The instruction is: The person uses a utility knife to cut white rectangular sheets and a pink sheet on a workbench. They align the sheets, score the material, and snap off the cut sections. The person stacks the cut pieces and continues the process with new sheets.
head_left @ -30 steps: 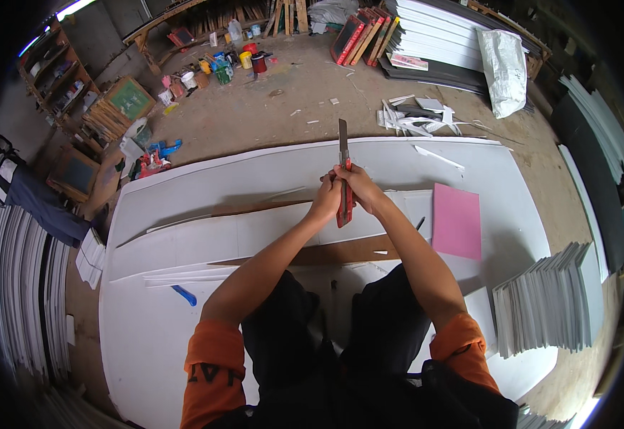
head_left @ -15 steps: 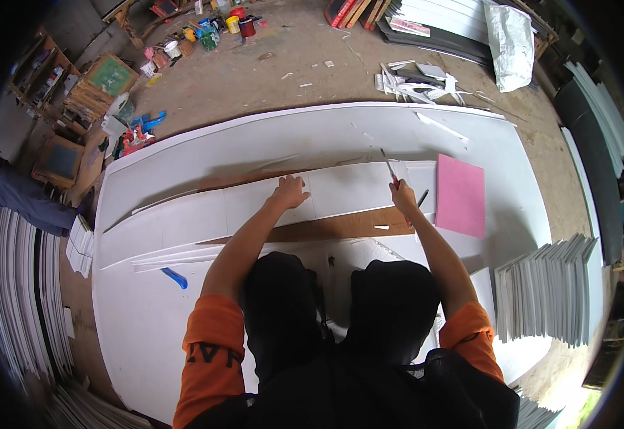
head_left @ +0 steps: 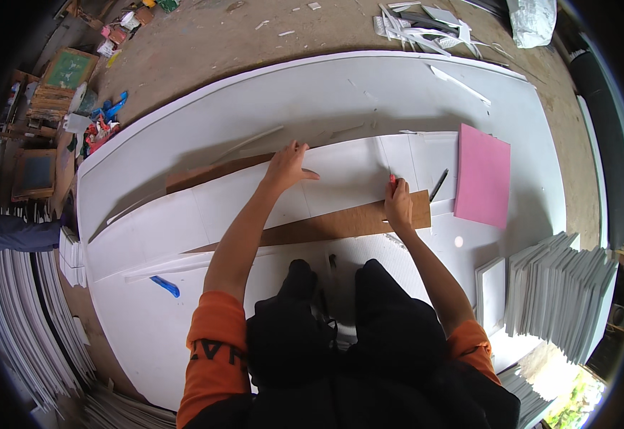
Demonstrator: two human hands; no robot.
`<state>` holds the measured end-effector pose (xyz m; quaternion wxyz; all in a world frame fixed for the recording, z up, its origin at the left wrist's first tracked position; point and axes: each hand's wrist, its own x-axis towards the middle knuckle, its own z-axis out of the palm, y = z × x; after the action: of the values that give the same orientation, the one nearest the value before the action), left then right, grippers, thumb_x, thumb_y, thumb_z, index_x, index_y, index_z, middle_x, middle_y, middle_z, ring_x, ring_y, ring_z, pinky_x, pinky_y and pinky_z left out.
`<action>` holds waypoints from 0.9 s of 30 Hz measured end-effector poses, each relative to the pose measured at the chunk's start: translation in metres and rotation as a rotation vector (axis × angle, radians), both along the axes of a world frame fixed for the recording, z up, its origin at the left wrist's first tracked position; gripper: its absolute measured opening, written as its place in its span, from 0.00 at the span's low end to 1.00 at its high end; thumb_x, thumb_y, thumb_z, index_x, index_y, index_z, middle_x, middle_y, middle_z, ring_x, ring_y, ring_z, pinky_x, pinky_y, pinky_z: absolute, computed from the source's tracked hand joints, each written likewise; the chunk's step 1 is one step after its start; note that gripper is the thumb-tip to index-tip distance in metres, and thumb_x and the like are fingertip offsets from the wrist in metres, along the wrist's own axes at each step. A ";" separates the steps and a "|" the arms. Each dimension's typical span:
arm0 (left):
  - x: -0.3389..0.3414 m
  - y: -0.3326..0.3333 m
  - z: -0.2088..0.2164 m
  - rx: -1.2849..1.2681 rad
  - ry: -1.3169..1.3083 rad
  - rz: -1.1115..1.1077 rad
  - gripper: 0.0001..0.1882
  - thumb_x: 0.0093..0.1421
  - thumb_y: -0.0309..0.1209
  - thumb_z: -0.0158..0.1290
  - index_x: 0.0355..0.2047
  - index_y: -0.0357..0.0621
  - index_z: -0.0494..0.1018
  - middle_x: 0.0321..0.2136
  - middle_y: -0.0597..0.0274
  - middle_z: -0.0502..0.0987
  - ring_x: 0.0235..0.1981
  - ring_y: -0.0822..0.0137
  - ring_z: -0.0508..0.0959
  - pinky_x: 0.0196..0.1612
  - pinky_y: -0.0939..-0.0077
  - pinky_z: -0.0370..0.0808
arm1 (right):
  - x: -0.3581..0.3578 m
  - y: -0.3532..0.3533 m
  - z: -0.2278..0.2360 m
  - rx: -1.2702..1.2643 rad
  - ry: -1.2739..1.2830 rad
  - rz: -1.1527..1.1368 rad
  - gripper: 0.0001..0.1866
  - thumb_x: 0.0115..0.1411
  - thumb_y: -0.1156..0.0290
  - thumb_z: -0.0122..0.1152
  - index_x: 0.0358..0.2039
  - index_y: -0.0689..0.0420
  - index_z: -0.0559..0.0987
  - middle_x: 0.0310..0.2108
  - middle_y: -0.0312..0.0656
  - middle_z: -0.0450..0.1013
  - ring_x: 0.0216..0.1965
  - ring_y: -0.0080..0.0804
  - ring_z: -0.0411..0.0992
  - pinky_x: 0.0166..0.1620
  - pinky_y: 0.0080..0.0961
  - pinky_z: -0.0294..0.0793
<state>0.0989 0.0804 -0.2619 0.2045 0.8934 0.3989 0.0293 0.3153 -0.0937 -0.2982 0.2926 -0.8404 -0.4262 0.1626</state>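
Observation:
A long white foam-like board strip (head_left: 240, 196) with thin cross lines lies over a brown wooden board (head_left: 319, 227). My left hand (head_left: 287, 168) rests on the strip near its far edge, thumb spread and fingers over that edge. Closed around a red-handled cutter knife (head_left: 392, 180), my right hand (head_left: 398, 207) is at the strip's near side. The knife's thin blade lies along a cross line; its exact contact is hard to see. Just right of that hand lies a black pen-like tool (head_left: 438, 184), beside a pink rectangular sheet (head_left: 482, 175).
Everything lies on a large white sheet (head_left: 483, 100). A blue cutter (head_left: 165, 286) is at the left. Stacked grey-white panels (head_left: 558, 293) stand at the right, more panels (head_left: 30, 314) at the left. White offcuts (head_left: 426, 30) lie on the floor beyond.
The view has shifted, showing less of the far floor. My right hand has brought the knife from the strip's far edge toward its near side. My left hand stays on the strip, thumb more spread.

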 end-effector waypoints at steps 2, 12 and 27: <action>0.001 0.001 0.013 0.100 -0.020 -0.112 0.35 0.35 0.49 0.62 0.38 0.41 0.64 0.34 0.57 0.65 0.34 0.56 0.71 0.35 0.64 0.71 | 0.007 0.001 -0.005 0.111 0.056 -0.039 0.11 0.59 0.65 0.44 0.33 0.62 0.65 0.31 0.53 0.66 0.29 0.51 0.68 0.33 0.40 0.66; -0.073 -0.025 0.090 0.405 0.055 -0.187 0.24 0.41 0.41 0.58 0.35 0.46 0.62 0.34 0.62 0.64 0.35 0.61 0.71 0.31 0.67 0.74 | 0.013 0.037 0.107 0.517 0.289 -0.154 0.14 0.57 0.64 0.51 0.36 0.63 0.67 0.19 0.41 0.63 0.21 0.26 0.59 0.28 0.24 0.62; -0.035 -0.040 0.088 0.097 -0.068 -0.202 0.21 0.52 0.34 0.51 0.44 0.41 0.60 0.39 0.50 0.69 0.40 0.51 0.70 0.40 0.62 0.69 | 0.015 0.074 0.103 0.205 0.442 0.018 0.18 0.51 0.55 0.57 0.26 0.60 0.71 0.16 0.37 0.62 0.20 0.26 0.58 0.28 0.23 0.62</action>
<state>0.0640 0.0409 -0.1740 0.1763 0.9364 0.2978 0.0582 0.3306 -0.0195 -0.1952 0.4612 -0.7463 -0.3736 0.3012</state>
